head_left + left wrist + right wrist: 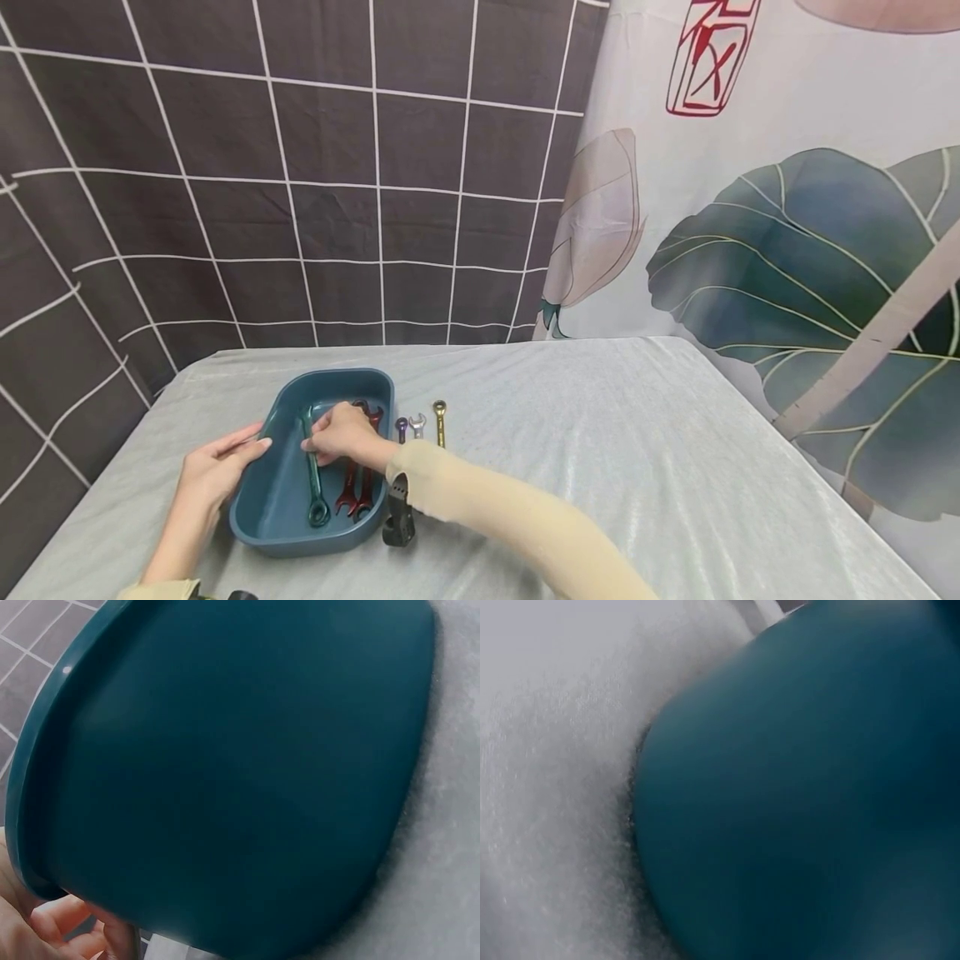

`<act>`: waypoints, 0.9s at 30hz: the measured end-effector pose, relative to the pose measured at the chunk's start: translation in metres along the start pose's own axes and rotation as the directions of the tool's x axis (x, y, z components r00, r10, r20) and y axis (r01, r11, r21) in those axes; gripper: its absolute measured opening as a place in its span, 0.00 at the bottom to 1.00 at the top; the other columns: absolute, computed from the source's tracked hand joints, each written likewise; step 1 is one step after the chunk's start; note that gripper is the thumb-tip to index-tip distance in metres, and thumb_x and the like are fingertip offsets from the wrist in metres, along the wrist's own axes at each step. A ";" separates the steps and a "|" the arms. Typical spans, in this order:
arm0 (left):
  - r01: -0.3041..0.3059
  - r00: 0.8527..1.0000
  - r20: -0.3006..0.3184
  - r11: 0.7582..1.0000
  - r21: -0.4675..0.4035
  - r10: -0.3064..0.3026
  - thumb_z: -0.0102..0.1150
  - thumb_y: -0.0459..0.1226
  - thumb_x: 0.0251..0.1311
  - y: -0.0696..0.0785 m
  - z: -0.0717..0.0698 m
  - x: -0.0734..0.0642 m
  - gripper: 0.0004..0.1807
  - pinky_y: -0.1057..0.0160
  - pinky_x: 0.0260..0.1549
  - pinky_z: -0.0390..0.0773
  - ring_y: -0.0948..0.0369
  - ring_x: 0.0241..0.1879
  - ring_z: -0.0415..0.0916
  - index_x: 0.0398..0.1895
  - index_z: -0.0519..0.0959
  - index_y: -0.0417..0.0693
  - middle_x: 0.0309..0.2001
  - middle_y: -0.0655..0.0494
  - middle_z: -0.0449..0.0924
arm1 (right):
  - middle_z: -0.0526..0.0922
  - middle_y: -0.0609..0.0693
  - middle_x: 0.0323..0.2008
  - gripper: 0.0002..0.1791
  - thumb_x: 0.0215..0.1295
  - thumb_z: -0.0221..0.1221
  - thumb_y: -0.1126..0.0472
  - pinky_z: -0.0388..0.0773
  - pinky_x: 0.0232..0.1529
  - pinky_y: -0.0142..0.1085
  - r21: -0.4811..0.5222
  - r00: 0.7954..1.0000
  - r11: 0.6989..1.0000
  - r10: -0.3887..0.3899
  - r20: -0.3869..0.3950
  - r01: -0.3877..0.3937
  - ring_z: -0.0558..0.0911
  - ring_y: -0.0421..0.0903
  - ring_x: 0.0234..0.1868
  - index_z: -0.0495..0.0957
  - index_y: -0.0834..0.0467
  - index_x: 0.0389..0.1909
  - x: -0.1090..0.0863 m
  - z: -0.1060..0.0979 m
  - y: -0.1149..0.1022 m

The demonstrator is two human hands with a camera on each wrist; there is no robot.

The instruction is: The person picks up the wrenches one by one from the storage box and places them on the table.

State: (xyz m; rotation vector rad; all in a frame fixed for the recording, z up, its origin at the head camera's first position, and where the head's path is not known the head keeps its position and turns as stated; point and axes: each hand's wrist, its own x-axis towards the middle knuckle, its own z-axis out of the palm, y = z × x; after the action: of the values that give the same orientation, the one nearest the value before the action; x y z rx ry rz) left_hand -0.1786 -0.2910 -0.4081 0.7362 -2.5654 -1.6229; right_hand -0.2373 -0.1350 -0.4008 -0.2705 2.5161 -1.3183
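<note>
Cream sleeve (517, 517) nearest, the right hand (347, 433) pinched a green wrench (315, 487) inside the tray (277, 500), whose left side the left hand (216, 471) gripped, seemingly to steady it.

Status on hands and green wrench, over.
Left hand holding blue tray by the rim. Right hand pinching green wrench inside. Red wrenches beside it; no obstruction visible.

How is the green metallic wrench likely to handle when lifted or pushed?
The green metallic wrench is probably stiff, given its straight shaft. Its metal-like sheen suggests some heft and slipperiness. Pushed, it may slide in the blue round-cornered tray rather than roll, since its ring end looks broad.
</note>
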 end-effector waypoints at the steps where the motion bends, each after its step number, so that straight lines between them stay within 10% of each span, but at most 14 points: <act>1: -0.002 1.000 0.002 1.000 -0.002 0.002 0.62 0.52 0.48 0.000 0.000 0.000 0.35 0.74 0.31 0.74 0.83 0.31 0.66 0.59 0.69 0.45 0.44 0.64 0.81 | 0.79 0.47 0.12 0.07 0.48 0.66 0.62 0.77 0.18 0.26 0.010 1.000 1.000 0.004 -0.002 -0.004 0.80 0.39 0.13 0.78 0.55 0.17 0.000 0.000 0.000; 22: -0.016 1.000 -0.025 1.000 0.010 0.016 0.62 0.51 0.49 -0.004 0.003 0.004 0.34 0.71 0.40 0.77 0.77 0.43 0.70 0.59 0.70 0.47 0.50 0.68 0.77 | 0.81 0.46 0.14 0.06 0.48 0.66 0.61 0.77 0.22 0.27 0.020 0.999 0.999 -0.035 0.011 0.035 0.79 0.39 0.14 0.78 0.53 0.22 -0.011 0.000 -0.002; 27: -0.017 1.000 -0.016 1.000 -0.001 0.017 0.63 0.52 0.47 -0.003 0.002 0.002 0.35 0.67 0.42 0.77 0.83 0.33 0.69 0.59 0.70 0.47 0.46 0.67 0.79 | 0.81 0.46 0.14 0.06 0.49 0.66 0.61 0.76 0.21 0.27 0.029 0.997 0.998 -0.063 0.033 0.062 0.79 0.38 0.14 0.77 0.53 0.24 -0.014 -0.003 0.000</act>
State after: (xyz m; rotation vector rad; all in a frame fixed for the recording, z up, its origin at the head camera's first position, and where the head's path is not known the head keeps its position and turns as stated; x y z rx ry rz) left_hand -0.1800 -0.2911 -0.4123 0.7217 -2.5522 -1.6069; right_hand -0.2249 -0.1282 -0.3963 -0.3650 2.4781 -1.3602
